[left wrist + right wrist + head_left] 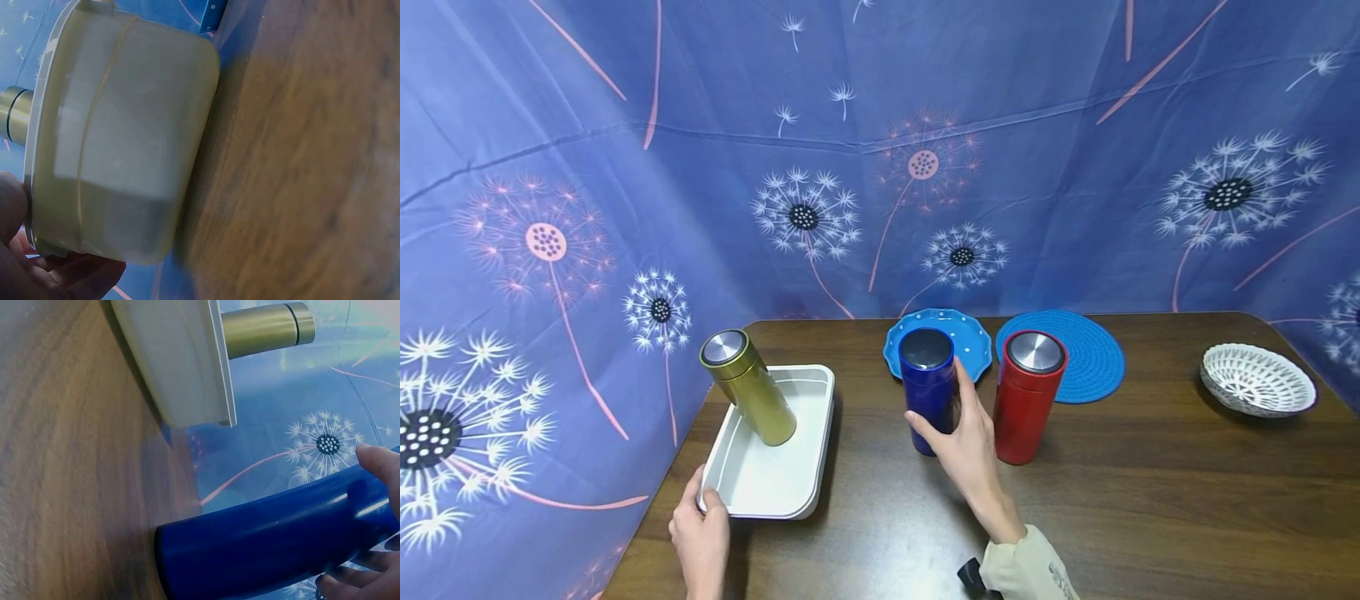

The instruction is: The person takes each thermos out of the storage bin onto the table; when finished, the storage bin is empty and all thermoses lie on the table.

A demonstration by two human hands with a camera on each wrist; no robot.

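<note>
My left hand (698, 533) grips the near left corner of a white plastic tub (820, 433), thumb at the rim and fingers outside, as the left wrist view also shows. A gold thermos flask (760, 400) with a steel lid stands in the tub. My right hand (966, 442) holds a dark blue thermos flask (925, 400) between thumb and fingers; it is upright, and I cannot tell whether its base touches the table. Close to the right of this hand stands a red thermos flask (1026, 408) with a steel lid.
A blue dotted plate (976, 350) lies behind the blue flask. Behind the red flask is a round blue woven mat (1090, 358). A white openwork basket (1258, 381) sits at the far right of the brown wooden table (1150, 500). A patterned blue cloth (1037, 167) hangs behind.
</note>
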